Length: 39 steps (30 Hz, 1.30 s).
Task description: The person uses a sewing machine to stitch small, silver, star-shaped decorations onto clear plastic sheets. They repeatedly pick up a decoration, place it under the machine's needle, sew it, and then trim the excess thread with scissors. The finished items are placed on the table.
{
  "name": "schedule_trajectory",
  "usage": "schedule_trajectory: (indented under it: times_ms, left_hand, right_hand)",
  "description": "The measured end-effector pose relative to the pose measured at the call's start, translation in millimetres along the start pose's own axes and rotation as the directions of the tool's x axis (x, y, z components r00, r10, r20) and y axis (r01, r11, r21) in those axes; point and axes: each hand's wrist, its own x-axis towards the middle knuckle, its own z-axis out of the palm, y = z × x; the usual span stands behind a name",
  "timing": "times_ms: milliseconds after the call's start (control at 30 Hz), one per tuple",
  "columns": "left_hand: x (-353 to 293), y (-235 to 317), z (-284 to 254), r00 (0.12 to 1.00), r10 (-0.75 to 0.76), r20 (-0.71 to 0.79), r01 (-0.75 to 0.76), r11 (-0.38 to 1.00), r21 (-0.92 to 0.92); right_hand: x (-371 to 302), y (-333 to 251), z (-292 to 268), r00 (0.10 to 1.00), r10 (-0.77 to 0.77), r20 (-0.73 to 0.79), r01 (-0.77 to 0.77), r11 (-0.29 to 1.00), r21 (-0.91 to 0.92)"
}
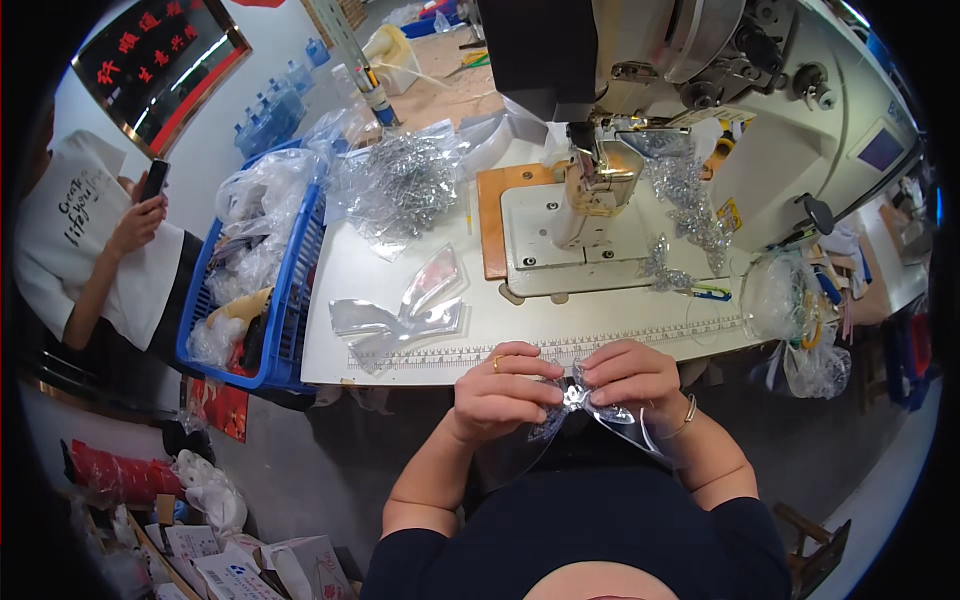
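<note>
My left hand (503, 392) and my right hand (634, 376) meet just past the table's front edge. Between them they pinch a clear plastic bow (573, 397) by its gathered middle, and its shiny transparent tails hang below my fingers. Another clear plastic bow-shaped piece (405, 312) lies flat on the white table to the left. Behind my hands stands a sewing machine (590, 190), its head over a white plate. Glittery silver bows (690, 215) lie to the right of the needle area.
A blue basket (283, 345) full of plastic bags borders the table's left side. A bag of silver tinsel (405, 185) sits at the back left. A printed ruler strip (560, 350) runs along the front edge. At far left a person (110, 240) holds a phone.
</note>
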Motion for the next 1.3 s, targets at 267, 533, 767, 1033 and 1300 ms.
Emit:
schedule_trajectory:
  times_ms: [267, 533, 767, 1033, 1300]
  left_hand:
    - [25.8, 20.2, -13.4, 0.965, 0.153, 0.212, -0.184, 0.973, 0.137]
    - [17.1, 13.3, -11.2, 0.979, 0.096, 0.179, -0.107, 0.993, 0.052]
    - [-21.6, -4.9, 15.2, 0.900, -0.436, -0.010, 0.404, 0.842, -0.358]
    - [-29.6, 1.2, 34.0, 0.569, -0.821, -0.033, 0.660, 0.481, -0.578]
    - [-32.7, -9.9, 43.9, 0.438, -0.898, -0.050, 0.492, 0.286, -0.822]
  right_hand:
    - [-2.2, -4.9, -4.0, 0.986, -0.158, 0.044, 0.161, 0.985, -0.070]
    - [-1.8, -6.1, -2.2, 0.997, -0.063, 0.051, 0.064, 0.998, -0.017]
    - [-23.5, -3.9, 19.1, 0.824, 0.562, -0.071, -0.535, 0.814, 0.227]
    - [-22.5, -0.3, 29.7, 0.605, 0.795, -0.048, -0.638, 0.519, 0.568]
    - [-24.1, 16.2, 20.5, 0.555, 0.828, 0.078, -0.634, 0.361, 0.684]
